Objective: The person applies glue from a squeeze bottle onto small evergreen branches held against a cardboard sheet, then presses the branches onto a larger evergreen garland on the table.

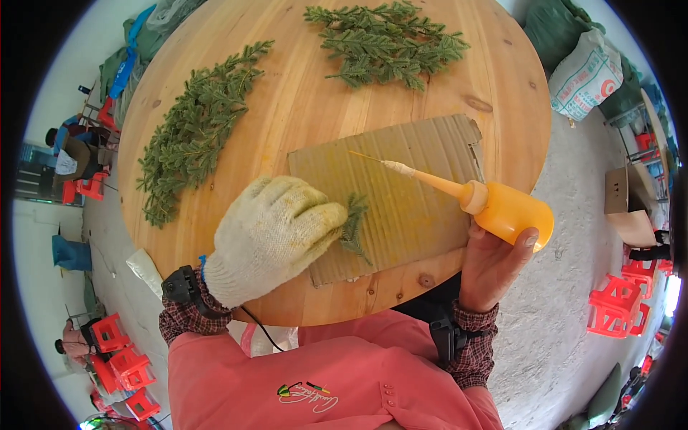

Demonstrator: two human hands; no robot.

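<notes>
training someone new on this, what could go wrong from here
The orange squeeze bottle is held tilted in the bare right grip, so its long tapered nozzle could drip onto the yellow-stained corrugated cardboard. The nozzle's thin tip, near the gloved left grip, might snag the knit if swung lower. The small conifer sprig may slip, pinched only at its edge.

- Bench (287, 107): round, pale knotty wood, rim bowed by the lens.
- Floor (548, 322): bare grey, looks like concrete.
- Wall (43, 287): white, left side.
- Red stools (616, 304) right, more red plastic stools (129, 367) lower left.
- Open cardboard box (631, 204) far right.
- Bright light patch (672, 295), right rim.
</notes>
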